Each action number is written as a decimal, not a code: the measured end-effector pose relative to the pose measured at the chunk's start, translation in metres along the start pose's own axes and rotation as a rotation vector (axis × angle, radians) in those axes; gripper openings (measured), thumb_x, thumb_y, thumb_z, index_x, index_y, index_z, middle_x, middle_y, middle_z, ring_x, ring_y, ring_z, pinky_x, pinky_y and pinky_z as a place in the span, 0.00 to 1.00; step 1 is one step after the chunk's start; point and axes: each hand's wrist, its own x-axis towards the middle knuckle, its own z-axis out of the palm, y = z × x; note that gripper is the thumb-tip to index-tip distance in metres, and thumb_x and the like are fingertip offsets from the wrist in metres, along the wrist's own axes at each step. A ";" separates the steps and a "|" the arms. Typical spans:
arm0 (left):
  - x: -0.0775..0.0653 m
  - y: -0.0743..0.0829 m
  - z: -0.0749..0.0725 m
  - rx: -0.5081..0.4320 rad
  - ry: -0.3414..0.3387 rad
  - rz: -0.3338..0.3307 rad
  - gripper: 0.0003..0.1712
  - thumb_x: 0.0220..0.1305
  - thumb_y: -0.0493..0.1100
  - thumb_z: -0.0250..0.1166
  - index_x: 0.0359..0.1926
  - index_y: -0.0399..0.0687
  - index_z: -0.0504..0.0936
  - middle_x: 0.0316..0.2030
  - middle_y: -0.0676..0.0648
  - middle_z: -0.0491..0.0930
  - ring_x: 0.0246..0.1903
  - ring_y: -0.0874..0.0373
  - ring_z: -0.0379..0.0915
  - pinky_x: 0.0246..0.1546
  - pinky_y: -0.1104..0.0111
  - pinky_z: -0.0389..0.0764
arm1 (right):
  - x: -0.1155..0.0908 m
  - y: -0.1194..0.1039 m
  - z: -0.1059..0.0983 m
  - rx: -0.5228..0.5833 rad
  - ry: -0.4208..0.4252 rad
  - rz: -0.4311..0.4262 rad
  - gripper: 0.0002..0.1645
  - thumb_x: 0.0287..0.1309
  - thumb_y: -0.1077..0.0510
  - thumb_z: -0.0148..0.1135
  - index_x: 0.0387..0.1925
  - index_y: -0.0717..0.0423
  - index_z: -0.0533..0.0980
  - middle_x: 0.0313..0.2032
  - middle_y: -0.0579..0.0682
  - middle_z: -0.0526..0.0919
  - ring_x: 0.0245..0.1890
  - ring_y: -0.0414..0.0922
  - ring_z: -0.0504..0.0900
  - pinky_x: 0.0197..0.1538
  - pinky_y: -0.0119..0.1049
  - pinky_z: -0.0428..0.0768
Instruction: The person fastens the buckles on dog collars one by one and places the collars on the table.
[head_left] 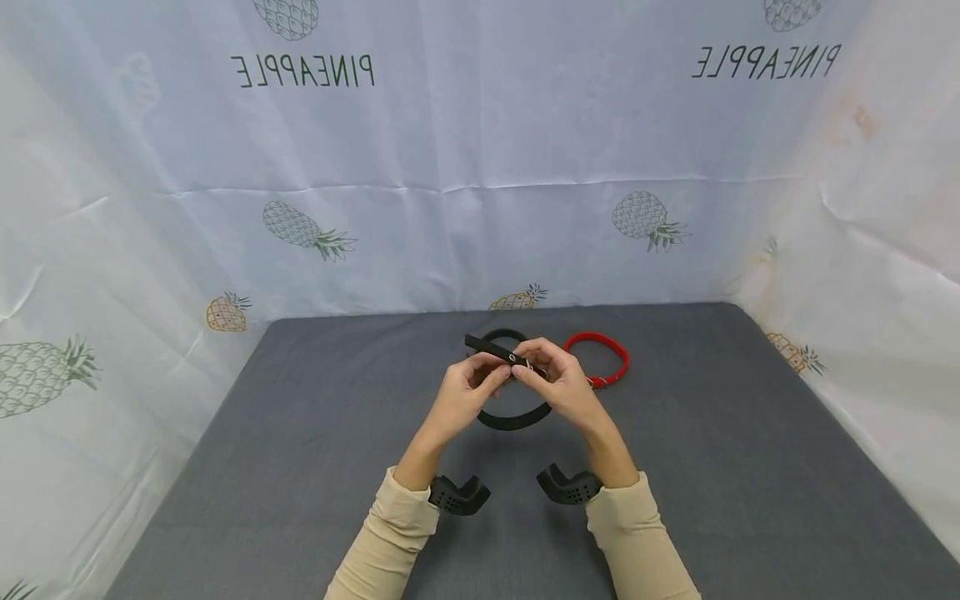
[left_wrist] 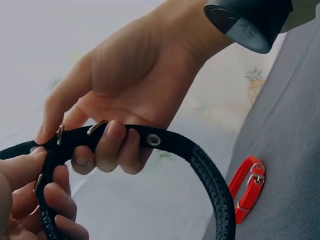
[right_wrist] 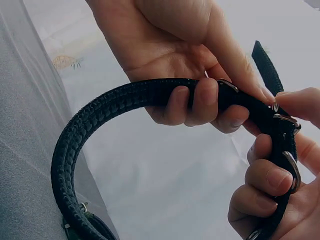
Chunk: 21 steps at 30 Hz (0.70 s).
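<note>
Both hands hold a black dog collar (head_left: pixel 491 347) in front of the body, its curved band (right_wrist: pixel 62 150) looping downward. My left hand (head_left: pixel 461 392) grips the band, fingers curled round it, with thumb at the buckle. Opposite it, my right hand (head_left: pixel 566 385) pinches the strap close to the metal buckle (right_wrist: pixel 286 119), its other fingers wrapped round the band. The strap's free end (right_wrist: pixel 267 67) sticks out past the buckle in the right wrist view. A metal eyelet (left_wrist: pixel 153 140) shows on the band in the left wrist view.
A red collar (head_left: pixel 618 348), buckled into a ring, lies on the grey tabletop (head_left: pixel 712 433) right of the hands. Another dark collar (right_wrist: pixel 71 229) lies on the table beyond them. A pineapple-print curtain (head_left: pixel 480 242) hangs along the back and sides.
</note>
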 end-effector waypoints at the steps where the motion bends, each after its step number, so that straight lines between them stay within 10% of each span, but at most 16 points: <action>1: 0.000 0.000 0.001 0.001 0.011 -0.002 0.13 0.71 0.38 0.56 0.47 0.30 0.78 0.38 0.29 0.79 0.28 0.70 0.71 0.33 0.74 0.76 | 0.000 0.000 0.000 -0.007 0.001 -0.002 0.14 0.64 0.63 0.58 0.50 0.64 0.73 0.31 0.42 0.78 0.28 0.37 0.71 0.33 0.31 0.67; 13: 0.000 0.001 0.002 -0.034 0.074 -0.019 0.11 0.67 0.34 0.59 0.43 0.27 0.80 0.35 0.28 0.80 0.25 0.68 0.69 0.30 0.74 0.74 | -0.001 0.004 0.000 0.017 -0.040 -0.038 0.14 0.66 0.63 0.57 0.50 0.66 0.72 0.32 0.37 0.76 0.27 0.40 0.72 0.34 0.31 0.73; 21: 0.001 0.004 -0.001 -0.099 0.050 -0.143 0.13 0.68 0.36 0.59 0.45 0.27 0.80 0.27 0.56 0.77 0.25 0.63 0.68 0.33 0.73 0.72 | 0.000 0.002 -0.002 0.056 -0.060 -0.057 0.17 0.64 0.62 0.58 0.51 0.68 0.73 0.36 0.34 0.79 0.30 0.39 0.74 0.37 0.30 0.75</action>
